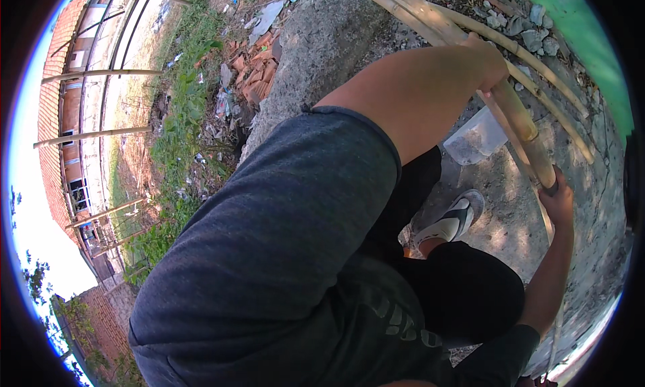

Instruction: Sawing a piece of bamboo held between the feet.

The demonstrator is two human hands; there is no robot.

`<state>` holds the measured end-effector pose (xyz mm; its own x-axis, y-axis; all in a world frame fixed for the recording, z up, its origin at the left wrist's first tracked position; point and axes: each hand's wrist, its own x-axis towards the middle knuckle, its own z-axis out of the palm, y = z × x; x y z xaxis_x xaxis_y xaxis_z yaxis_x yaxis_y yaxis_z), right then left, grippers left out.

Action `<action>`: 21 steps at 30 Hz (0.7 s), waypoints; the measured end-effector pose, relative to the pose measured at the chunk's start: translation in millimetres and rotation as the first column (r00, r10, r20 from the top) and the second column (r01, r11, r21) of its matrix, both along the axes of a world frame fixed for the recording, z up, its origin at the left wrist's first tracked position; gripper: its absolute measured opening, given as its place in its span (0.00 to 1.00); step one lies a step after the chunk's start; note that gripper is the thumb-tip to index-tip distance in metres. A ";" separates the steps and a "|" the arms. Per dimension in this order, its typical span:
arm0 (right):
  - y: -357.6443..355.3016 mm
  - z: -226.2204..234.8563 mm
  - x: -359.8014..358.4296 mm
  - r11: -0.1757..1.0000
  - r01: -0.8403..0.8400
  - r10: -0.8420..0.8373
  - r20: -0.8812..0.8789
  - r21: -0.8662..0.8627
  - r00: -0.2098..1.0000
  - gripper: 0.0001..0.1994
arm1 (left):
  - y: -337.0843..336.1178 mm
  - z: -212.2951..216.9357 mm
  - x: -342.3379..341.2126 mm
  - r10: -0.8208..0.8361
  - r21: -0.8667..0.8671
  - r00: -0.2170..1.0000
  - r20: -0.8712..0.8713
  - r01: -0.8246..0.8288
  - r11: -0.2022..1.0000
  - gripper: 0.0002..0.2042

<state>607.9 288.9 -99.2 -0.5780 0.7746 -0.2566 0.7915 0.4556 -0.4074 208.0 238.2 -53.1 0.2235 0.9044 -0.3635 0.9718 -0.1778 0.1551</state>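
Both hands grip one bamboo pole (521,121): left hand (489,58) higher, right hand (559,200) lower; other poles (430,11) lie untouched.

Bright daylight, dappled shadows on ground, overexposed sky at left, strong fisheye bending, dark rim.

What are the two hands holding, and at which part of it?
Both hold one bamboo pole. The left hand grips its shaft further up, and the right hand closes around its near end.
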 end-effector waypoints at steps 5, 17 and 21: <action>2.6 -2.6 3.5 1.000 0.013 -0.013 0.020 -0.006 1.000 0.34 | 5.4 -11.0 -1.4 -0.036 0.022 0.998 -0.053 0.037 0.999 0.23; -3.2 -13.7 1.9 1.000 0.012 -0.012 -0.027 0.017 1.000 0.34 | 2.5 -17.6 -0.9 -0.001 0.039 0.998 -0.060 0.004 0.999 0.23; -4.2 -16.3 4.4 0.998 0.003 -0.001 -0.035 0.056 0.999 0.33 | 2.5 -12.4 1.3 0.006 0.024 0.999 -0.035 -0.005 1.000 0.20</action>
